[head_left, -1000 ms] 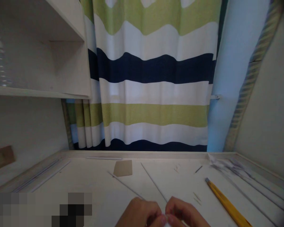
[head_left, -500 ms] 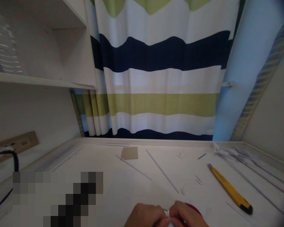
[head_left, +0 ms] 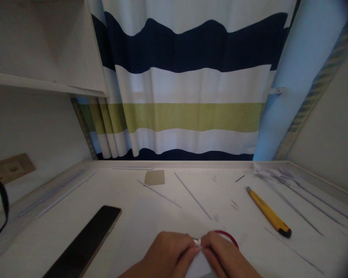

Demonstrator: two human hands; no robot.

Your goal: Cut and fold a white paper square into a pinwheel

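Pinched closed, left hand (head_left: 174,251) and right hand (head_left: 224,251) grip a small, whitish, apparently paper piece (head_left: 197,243) from 2 sides, presumably for steadiness.

White piece (head_left: 197,243) mostly hidden by fingers of left hand (head_left: 171,249) and right hand (head_left: 224,249); shape unclear. Both forearms cut by bottom edge. Red curved thing (head_left: 229,235) partly behind right hand, can't tell what. Phone (head_left: 85,242) cut off at bottom; cable (head_left: 4,204), socket (head_left: 13,168) at left; curtain (head_left: 191,83) at top. Scraps (head_left: 234,205) too small to identify.
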